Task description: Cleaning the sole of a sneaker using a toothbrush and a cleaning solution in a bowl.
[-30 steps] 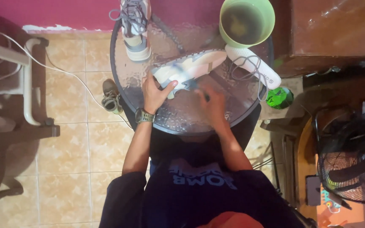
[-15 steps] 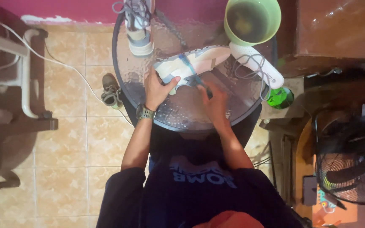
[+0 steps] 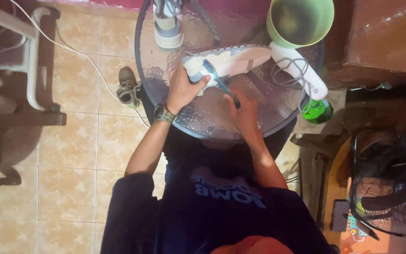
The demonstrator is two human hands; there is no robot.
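Left hand (image 3: 180, 89) clamps shoe (image 3: 226, 63) lying crosswise on worktop (image 3: 212, 117); right hand (image 3: 244, 113), nearer me, pinches toothbrush (image 3: 218, 79).

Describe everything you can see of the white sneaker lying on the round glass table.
The white sneaker with grey panels lies on its side on the round textured-glass table, sole edge facing the camera, toe toward the green plastic bucket. The left hand pins its heel end; the right hand lays a blue toothbrush across it.
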